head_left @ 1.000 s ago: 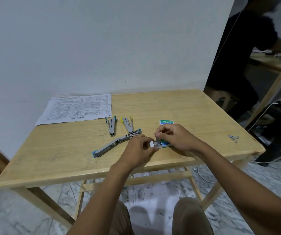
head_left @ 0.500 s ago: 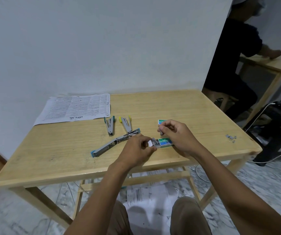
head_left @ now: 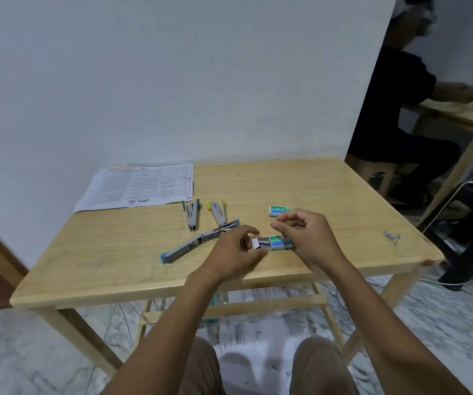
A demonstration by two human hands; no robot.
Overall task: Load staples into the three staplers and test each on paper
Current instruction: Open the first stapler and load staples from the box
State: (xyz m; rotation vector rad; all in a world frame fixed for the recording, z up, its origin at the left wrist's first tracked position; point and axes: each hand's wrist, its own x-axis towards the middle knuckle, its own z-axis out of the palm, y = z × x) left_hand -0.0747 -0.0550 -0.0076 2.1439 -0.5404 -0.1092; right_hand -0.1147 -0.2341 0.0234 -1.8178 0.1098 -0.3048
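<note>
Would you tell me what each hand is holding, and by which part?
The left hand pinches the open staple box at its pulled-out tray end; the right hand: cannot tell.

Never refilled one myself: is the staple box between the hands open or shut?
Open: the staple box has its inner tray sticking out of the green sleeve toward the left hand, grey staples showing.

A grey metal stapler with blue plastic ends lies swung open flat, running seven to one o'clock. At twelve from it lie a small teal-tipped stapler and a yellow-tipped stapler, side by side. At three o'clock, a green-and-blue cardboard staple box has its tray slid out leftward. A shut matching box sits at twelve from that. Printed white paper lies at ten o'clock.
</note>
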